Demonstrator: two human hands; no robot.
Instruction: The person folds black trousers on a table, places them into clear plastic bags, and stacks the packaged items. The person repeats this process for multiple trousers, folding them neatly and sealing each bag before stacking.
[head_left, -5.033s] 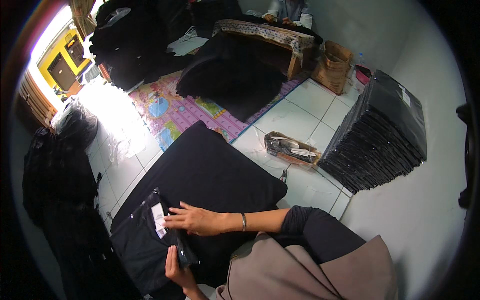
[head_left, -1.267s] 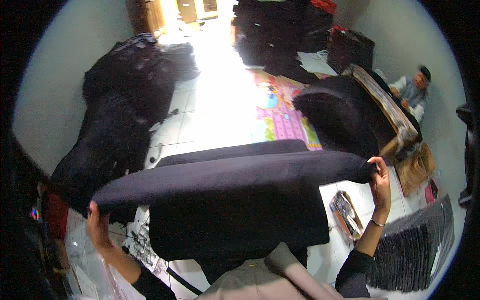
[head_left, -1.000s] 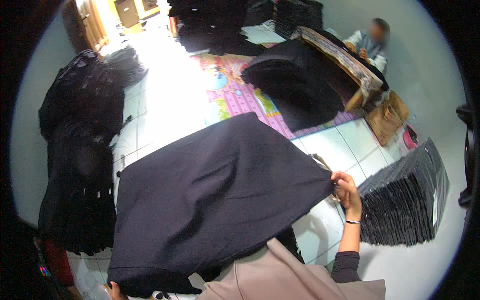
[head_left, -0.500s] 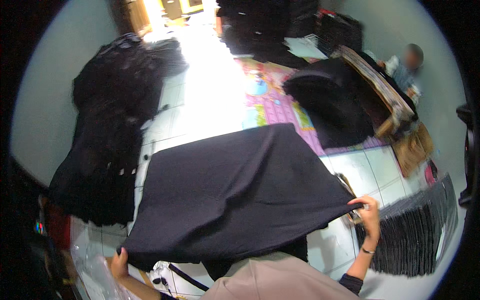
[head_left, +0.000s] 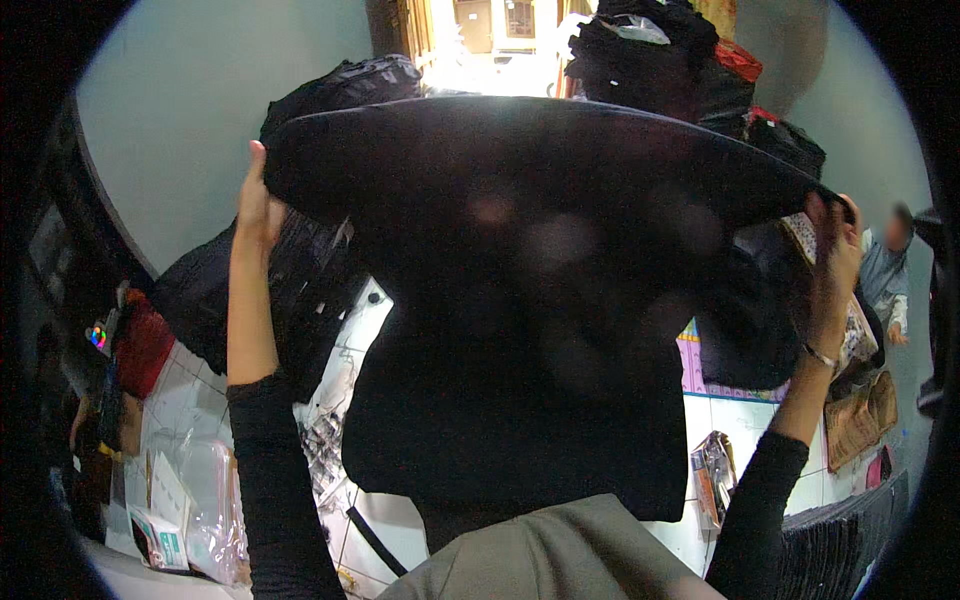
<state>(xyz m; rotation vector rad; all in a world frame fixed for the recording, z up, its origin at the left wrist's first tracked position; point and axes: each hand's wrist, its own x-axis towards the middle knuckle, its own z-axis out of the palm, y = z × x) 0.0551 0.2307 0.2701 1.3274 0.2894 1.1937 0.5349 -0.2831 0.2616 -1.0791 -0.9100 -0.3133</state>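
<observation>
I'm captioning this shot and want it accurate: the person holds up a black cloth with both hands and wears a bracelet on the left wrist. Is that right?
Not quite: in the head view the bracelet is on the right wrist. The left hand and right hand do hold up the black cloth.

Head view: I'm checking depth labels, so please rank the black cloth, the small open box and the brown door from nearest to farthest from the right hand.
1. Black cloth: nearest, its upper right end held in the right hand.
2. Small open box: lower right, below the hand.
3. Brown door: farthest, at the top, well beyond the cloth.
</observation>
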